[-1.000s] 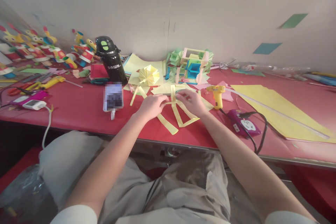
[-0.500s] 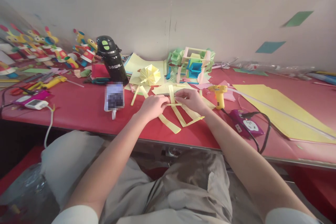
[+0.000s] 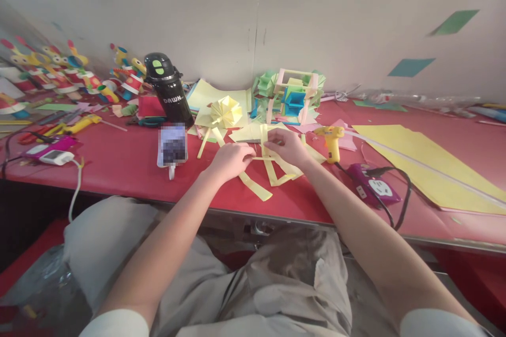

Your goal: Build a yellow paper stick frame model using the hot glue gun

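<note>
The left hand (image 3: 231, 160) and right hand (image 3: 288, 148) pinch crossed pale-yellow paper strips (image 3: 272, 168) between them, low over the red bench (image 3: 118, 160). Just right of the right hand stands a yellow glue gun (image 3: 331, 142); left of the left hand, a propped phone (image 3: 172, 145).

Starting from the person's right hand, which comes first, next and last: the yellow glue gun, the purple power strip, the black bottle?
From the right hand:
1. Yellow glue gun, just to its right.
2. Purple power strip, farther right, near the table edge.
3. Black bottle, far left, beyond the left hand.
</note>
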Available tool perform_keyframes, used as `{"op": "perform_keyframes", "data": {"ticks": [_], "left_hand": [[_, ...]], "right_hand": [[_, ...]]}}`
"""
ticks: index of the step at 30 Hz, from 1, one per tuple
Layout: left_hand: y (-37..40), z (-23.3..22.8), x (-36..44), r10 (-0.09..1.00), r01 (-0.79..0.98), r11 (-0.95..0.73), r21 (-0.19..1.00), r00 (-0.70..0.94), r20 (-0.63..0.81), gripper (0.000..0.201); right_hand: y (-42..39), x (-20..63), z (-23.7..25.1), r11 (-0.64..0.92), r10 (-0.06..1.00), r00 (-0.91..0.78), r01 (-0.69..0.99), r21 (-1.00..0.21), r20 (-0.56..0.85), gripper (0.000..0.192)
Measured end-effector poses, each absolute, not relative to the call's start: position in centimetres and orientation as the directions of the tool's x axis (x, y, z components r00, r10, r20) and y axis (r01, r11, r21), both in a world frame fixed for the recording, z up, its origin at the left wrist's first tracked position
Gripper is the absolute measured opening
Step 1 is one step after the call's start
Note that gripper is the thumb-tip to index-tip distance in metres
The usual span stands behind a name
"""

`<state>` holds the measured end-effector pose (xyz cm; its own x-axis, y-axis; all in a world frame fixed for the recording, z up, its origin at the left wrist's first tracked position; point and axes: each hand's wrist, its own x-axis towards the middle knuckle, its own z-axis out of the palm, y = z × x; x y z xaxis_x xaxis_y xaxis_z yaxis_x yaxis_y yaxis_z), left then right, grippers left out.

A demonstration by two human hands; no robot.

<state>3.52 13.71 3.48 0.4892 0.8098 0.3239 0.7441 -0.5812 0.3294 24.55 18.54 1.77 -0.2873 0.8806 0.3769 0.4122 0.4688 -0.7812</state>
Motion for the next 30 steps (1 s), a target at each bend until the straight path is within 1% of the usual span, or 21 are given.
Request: {"op": "perform_keyframes", "data": {"ticks": [6, 9, 13, 15, 17, 19, 21, 23, 26, 30], "left_hand": [[12.4, 5.8, 2.6, 0.851, 0.719, -0.525, 0.455, 0.430, 0.302, 0.013], [11.2, 7.0, 2.8, 0.863, 0.710, -0.488, 0.507, 0.481, 0.157, 0.016], [9.8, 7.5, 3.7, 0.850, 0.722, -0.456, 0.521, 0.527, 0.014, 0.019], [9.3, 7.5, 4.1, 0.812, 0.695, -0.470, 0.544, 0.582, -0.041, 0.023], [8.9, 7.6, 4.4, 0.768, 0.662, -0.481, 0.575, 0.634, -0.087, 0.027], [8.7, 7.7, 4.6, 0.741, 0.650, -0.479, 0.589, 0.660, -0.125, 0.034], [8.5, 7.8, 4.4, 0.734, 0.659, -0.473, 0.585, 0.662, -0.152, 0.041], [8.3, 7.9, 3.9, 0.739, 0.670, -0.466, 0.577, 0.654, -0.162, 0.043], [8.2, 7.9, 2.9, 0.747, 0.669, -0.446, 0.595, 0.644, -0.166, 0.039], [8.0, 8.1, 1.2, 0.748, 0.637, -0.381, 0.670, 0.638, -0.181, 0.033]], "right_hand": [[18.1, 24.9, 2.0, 0.480, 0.873, -0.311, 0.408, -0.776, 0.377, 0.022], [18.1, 25.0, 1.7, 0.474, 0.879, -0.282, 0.430, -0.768, 0.384, 0.029], [17.6, 25.9, 2.0, 0.479, 0.877, -0.218, 0.473, -0.740, 0.428, 0.035], [17.1, 26.5, 2.4, 0.490, 0.872, -0.282, 0.487, -0.723, 0.401, 0.033], [16.7, 27.0, 2.9, 0.502, 0.859, -0.392, 0.518, -0.692, 0.330, 0.032], [16.3, 27.3, 3.3, 0.510, 0.846, -0.467, 0.566, -0.648, 0.258, 0.029], [16.0, 27.4, 3.5, 0.507, 0.845, -0.491, 0.612, -0.606, 0.211, 0.023], [15.9, 27.5, 3.6, 0.505, 0.847, -0.496, 0.644, -0.575, 0.188, 0.017], [15.9, 27.5, 3.5, 0.521, 0.839, -0.508, 0.648, -0.555, 0.194, 0.014], [15.8, 27.5, 3.6, 0.513, 0.845, -0.504, 0.663, -0.546, 0.181, 0.012]]}}
